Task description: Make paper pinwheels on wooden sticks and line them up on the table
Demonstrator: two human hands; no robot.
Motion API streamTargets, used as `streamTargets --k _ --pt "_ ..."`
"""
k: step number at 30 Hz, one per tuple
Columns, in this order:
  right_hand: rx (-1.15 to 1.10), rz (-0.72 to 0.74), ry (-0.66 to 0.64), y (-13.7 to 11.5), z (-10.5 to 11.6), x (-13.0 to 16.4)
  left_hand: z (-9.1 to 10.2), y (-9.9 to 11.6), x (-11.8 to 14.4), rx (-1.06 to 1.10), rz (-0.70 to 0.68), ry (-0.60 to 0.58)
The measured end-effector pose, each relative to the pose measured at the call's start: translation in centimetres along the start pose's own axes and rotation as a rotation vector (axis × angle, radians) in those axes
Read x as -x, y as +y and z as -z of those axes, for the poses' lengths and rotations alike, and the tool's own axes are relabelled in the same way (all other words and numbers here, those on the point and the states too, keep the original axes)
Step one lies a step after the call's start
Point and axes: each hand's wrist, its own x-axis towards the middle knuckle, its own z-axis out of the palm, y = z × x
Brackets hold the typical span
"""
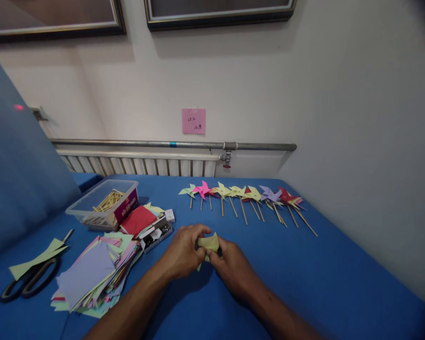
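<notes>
Both hands meet over the blue table (304, 283) near its middle. My left hand (182, 252) and my right hand (233, 269) pinch a small folded piece of yellow-green paper (208, 243) between their fingertips, held just above the cloth. Beyond the hands, a row of several finished paper pinwheels on wooden sticks (246, 196) lies across the table. To the left of my left hand sits a loose pile of coloured paper squares (95, 274).
A clear plastic tub of wooden sticks (104, 203) stands at the back left. A small open box of pins (156, 233) lies beside the paper pile. Black-handled scissors (28, 281) and yellow paper strips (38, 257) rest at the far left. A radiator (138, 165) runs behind.
</notes>
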Motion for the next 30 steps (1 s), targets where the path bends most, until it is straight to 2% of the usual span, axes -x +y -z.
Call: streamTargets --k 4,8,11,15,17,22,30 --pt "-0.024 -0.049 -0.01 -0.1 0.7 -0.4 0.0 0.3 -0.5 0.416 0.152 -0.019" --pt "-0.426 -0.17 -0.045 -0.2 1.3 -0.5 0.2 0.4 -1.2 0.818 0.287 0.036" --pt "-0.63 -0.175 -0.059 -0.4 0.9 -0.4 0.1 0.6 -1.4 0.978 0.329 0.111" --pt "-0.626 -0.087 -0.022 -0.1 -0.8 -0.5 -0.5 1.1 -1.2 1.056 0.367 0.196" --pt "-0.598 -0.07 0.072 0.4 -1.7 -0.7 -1.0 1.3 -1.2 1.065 0.38 0.227" --pt "-0.462 -0.167 0.262 2.0 -2.4 -1.2 -2.1 1.5 -1.0 1.055 0.391 0.276" --pt "-0.469 -0.192 0.294 2.8 -2.1 -1.2 -2.3 2.2 -0.9 1.028 0.417 0.289"
